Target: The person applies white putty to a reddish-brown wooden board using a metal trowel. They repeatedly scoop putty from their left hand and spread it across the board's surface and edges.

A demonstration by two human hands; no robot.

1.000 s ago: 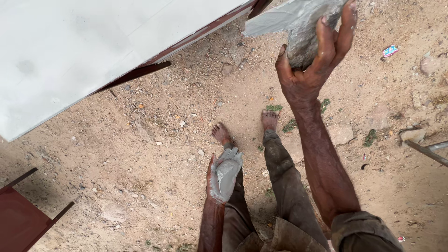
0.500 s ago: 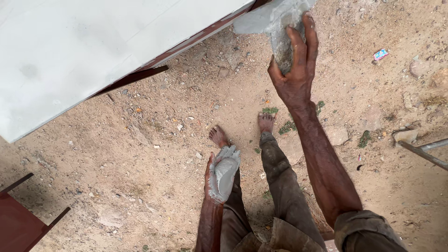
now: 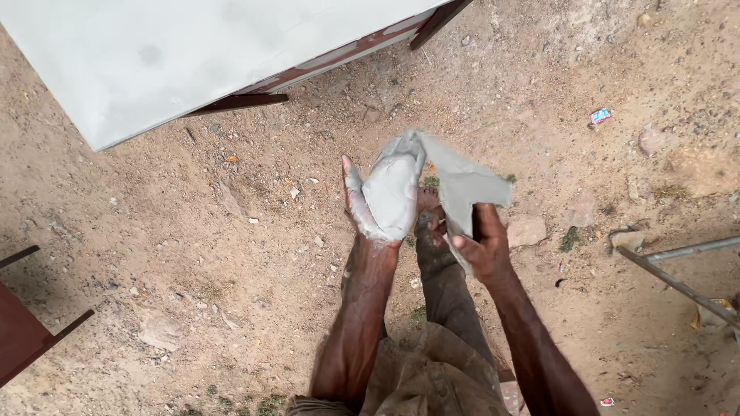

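A lump of pale grey paste (image 3: 389,196) lies in the upturned palm of the left hand (image 3: 368,208), in front of the person's body and above bare sandy ground (image 3: 193,254). The left fingers are held straight and pressed together, pointing away from the body and coated with the same grey material; they cup the lump from beneath rather than close over it. A sheet of grey, paste-smeared plastic (image 3: 462,185) runs from the top of the lump across to the right hand (image 3: 484,245), which is just beside the left. The right thumb and fingers pinch the lower edge of the sheet, so that it hangs as a crumpled flap between the two hands. Below the hands, a trouser leg (image 3: 443,285) in dusty olive cloth and part of one bare foot (image 3: 426,202) are partly hidden by the lump and sheet.

Outward from the hands: a large white panel (image 3: 185,54) with a dark red frame along its lower edge fills the upper left. A small blue-and-red wrapper (image 3: 600,115), rectangular and crumpled, lies on the ground at the upper right, well apart from the hands. Grey metal rods (image 3: 678,266) cross the right edge, with a flat stone (image 3: 526,229) near the right hand. A dark red object (image 3: 23,331) of unclear kind enters at the lower left.
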